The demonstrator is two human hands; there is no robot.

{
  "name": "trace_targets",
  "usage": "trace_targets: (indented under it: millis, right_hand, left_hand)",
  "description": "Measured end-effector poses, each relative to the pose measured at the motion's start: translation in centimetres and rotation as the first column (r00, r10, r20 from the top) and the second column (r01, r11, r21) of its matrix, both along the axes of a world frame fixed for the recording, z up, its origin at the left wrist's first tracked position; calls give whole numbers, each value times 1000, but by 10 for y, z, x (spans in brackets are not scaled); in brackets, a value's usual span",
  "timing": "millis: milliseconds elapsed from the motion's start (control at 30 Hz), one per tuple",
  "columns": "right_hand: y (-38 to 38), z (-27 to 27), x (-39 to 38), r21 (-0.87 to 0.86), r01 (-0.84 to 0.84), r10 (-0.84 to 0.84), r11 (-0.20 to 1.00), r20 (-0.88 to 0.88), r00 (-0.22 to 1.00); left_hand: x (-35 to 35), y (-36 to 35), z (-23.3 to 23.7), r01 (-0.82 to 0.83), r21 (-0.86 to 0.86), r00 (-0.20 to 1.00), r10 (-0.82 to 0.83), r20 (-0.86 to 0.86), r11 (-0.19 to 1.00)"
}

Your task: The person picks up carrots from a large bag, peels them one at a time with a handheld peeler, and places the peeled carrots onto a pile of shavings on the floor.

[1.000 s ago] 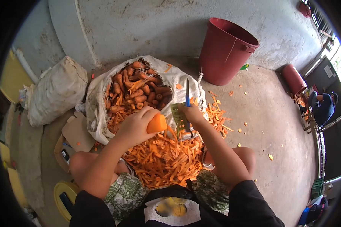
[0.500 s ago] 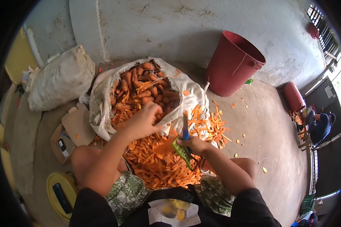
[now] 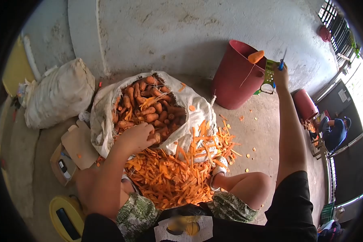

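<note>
My left hand (image 3: 135, 138) is at the lower edge of the open white sack (image 3: 197, 100), its fingers curled against an unpeeled carrot (image 3: 157, 138). Other unpeeled carrots (image 3: 150, 110) fill the sack's mouth. Out at the far right, my right hand (image 3: 282, 77) grips a green peeler (image 3: 270, 71) together with a blue-handled knife (image 3: 281, 64), its blade pointing up. A peeled orange carrot (image 3: 256, 57) appears in mid-air over the mouth of the red bucket (image 3: 236, 82), just left of the peeler. Carrot peelings (image 3: 169, 177) are heaped between my legs.
A full white sack (image 3: 62, 94) leans at the left. Below it are an open cardboard box (image 3: 78, 145) and a yellow lid (image 3: 54, 213) bearing a dark phone (image 3: 67, 224). Another person (image 3: 335, 133) sits at the far right near a second red bucket (image 3: 304, 105).
My right hand has swung up and right to the bucket with peeler and knife. The peeled carrot is now over the bucket. My left hand has shifted slightly left and down.
</note>
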State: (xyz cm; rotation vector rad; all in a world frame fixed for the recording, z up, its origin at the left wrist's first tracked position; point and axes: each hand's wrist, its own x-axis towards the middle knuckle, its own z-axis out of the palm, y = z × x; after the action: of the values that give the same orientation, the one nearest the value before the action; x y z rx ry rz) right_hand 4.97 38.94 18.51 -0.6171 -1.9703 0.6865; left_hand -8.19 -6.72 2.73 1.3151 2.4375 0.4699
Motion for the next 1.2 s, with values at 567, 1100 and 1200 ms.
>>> trace_targets:
  millis: [567, 1100, 1200]
  right_hand:
    - [-88, -206, 84, -640, -54, 402, 766, 412, 818]
    - [-49, -229, 81, -360, -118, 376, 925, 834, 405]
    - [-47, -226, 78, -420, -75, 415, 905, 827, 379]
  left_hand:
    - [-122, 24, -191, -259, -362, 865, 382, 326, 896]
    - [-224, 210, -275, -87, -163, 954, 35, -297, 983]
    - [-237, 231, -293, -64, -304, 952, -32, -303, 951]
